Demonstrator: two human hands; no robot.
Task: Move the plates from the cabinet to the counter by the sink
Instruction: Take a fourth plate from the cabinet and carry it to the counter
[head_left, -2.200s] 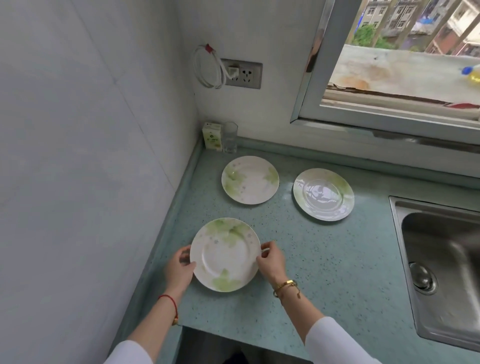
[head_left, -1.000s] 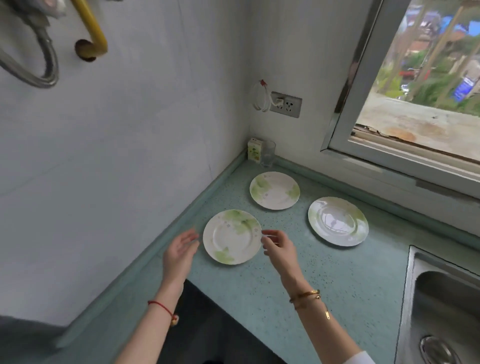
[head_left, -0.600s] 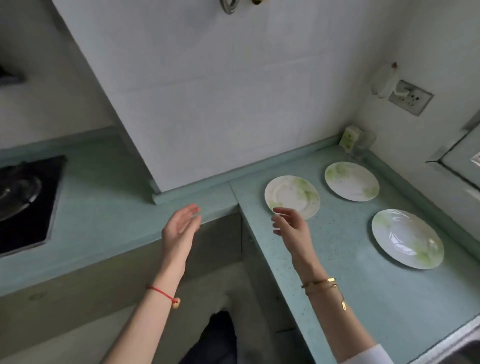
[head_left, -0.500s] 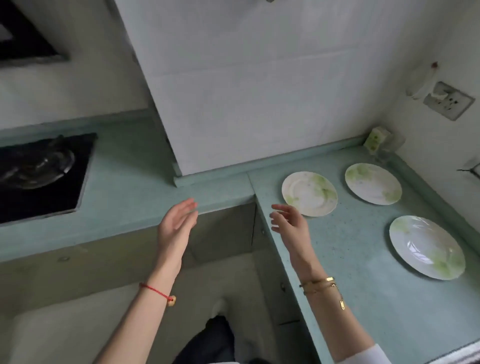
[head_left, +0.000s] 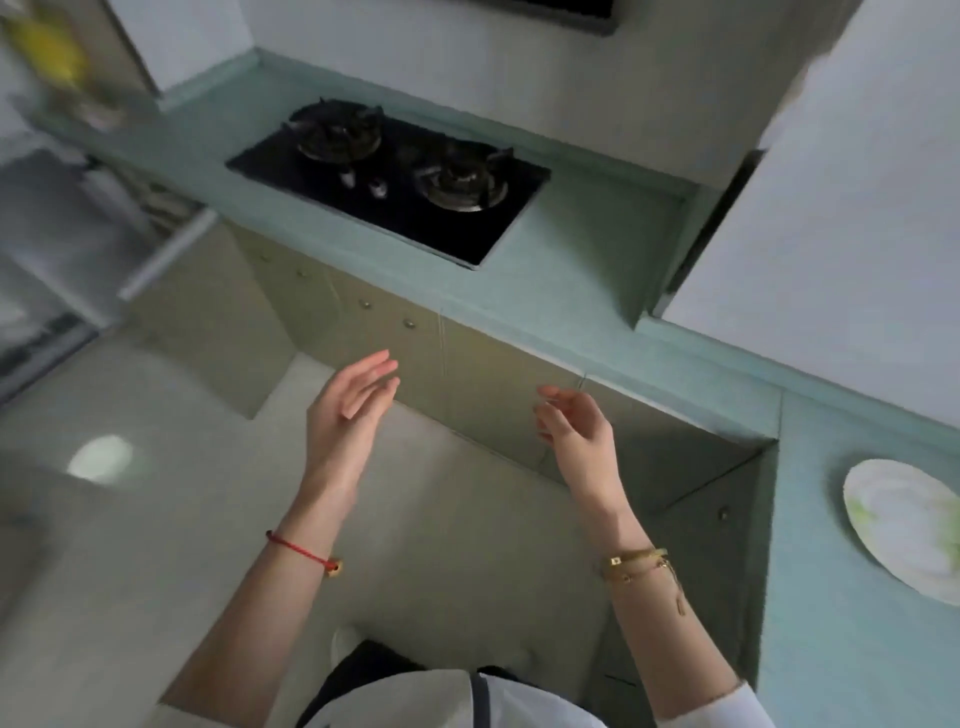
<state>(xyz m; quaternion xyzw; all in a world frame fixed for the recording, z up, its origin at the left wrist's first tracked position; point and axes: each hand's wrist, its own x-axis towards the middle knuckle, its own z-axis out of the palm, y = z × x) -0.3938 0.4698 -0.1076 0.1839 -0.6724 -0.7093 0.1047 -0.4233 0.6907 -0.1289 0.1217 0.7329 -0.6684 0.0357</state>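
One white plate with green leaf print (head_left: 906, 527) lies on the teal counter (head_left: 841, 613) at the far right edge of view; the other plates are out of frame. My left hand (head_left: 348, 410) and my right hand (head_left: 574, 426) are raised in front of me over the floor, both empty with fingers apart. They face the beige lower cabinet doors (head_left: 483, 389) under the counter, which look closed. The right hand's fingers are loosely curled.
A black two-burner gas stove (head_left: 395, 176) is set into the teal counter ahead. White tiled wall (head_left: 831, 218) juts out on the right. A blurred metal rack or appliance (head_left: 57, 228) stands at the left. Pale floor (head_left: 208, 519) lies below.
My view has swung left, away from the sink corner toward the stove. Two of the plates have left the frame. Both hands stay empty and have moved with me, off the counter.
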